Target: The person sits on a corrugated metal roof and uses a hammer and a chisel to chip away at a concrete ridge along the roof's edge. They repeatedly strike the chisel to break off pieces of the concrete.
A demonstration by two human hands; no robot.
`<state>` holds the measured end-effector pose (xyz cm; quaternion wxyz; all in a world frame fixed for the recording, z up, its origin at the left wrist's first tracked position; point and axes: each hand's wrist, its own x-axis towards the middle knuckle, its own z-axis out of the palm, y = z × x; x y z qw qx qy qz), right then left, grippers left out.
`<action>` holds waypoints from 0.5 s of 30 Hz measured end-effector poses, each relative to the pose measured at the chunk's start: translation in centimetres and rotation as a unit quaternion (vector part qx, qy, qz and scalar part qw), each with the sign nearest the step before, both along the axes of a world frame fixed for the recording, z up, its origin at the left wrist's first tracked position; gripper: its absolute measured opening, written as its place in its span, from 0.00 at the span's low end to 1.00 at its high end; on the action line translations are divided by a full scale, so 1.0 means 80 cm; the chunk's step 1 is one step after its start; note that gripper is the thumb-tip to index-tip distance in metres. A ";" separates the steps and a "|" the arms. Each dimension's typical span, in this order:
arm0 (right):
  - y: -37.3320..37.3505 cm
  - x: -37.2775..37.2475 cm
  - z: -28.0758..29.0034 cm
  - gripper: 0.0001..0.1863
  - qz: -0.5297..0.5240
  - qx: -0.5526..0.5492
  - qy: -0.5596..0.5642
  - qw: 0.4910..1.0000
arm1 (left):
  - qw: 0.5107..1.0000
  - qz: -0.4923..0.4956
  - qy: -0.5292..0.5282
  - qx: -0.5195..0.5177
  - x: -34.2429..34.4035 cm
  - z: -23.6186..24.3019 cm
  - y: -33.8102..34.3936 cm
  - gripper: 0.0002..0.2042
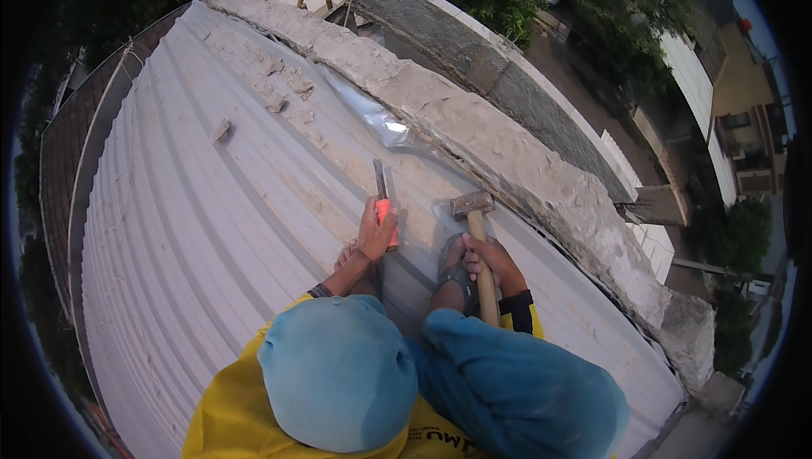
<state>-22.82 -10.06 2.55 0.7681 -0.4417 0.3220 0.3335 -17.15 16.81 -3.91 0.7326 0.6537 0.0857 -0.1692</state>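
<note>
We clasp an orange-handled, slim metal chisel (pixel 383 207), pointing forward, in our left grip (pixel 372 229); rightward, our right grip (pixel 486 261) wraps a wooden-handled, blocky metal hammer (pixel 476 224).

Chisel (pixel 384 208) with an orange-red grip and dark grey blade; hammer (pixel 477 225) with a pale tan handle; light grey roof (pixel 203 230) with darker grey stripes; yellow shirt (pixel 216 412); blue trousers (pixel 524 387).
</note>
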 end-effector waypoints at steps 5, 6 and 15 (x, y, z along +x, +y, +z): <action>0.001 0.005 0.005 0.12 0.015 -0.011 0.015 1.000 | 0.993 -0.019 0.059 -0.103 0.059 0.041 -0.035 0.13; 0.001 0.005 0.003 0.12 0.015 -0.015 0.022 1.000 | 0.989 -0.019 0.069 -0.127 0.070 0.046 -0.044 0.13; 0.007 0.011 0.007 0.13 0.025 -0.043 0.043 0.998 | 0.970 -0.113 0.102 -0.190 0.151 0.061 -0.089 0.14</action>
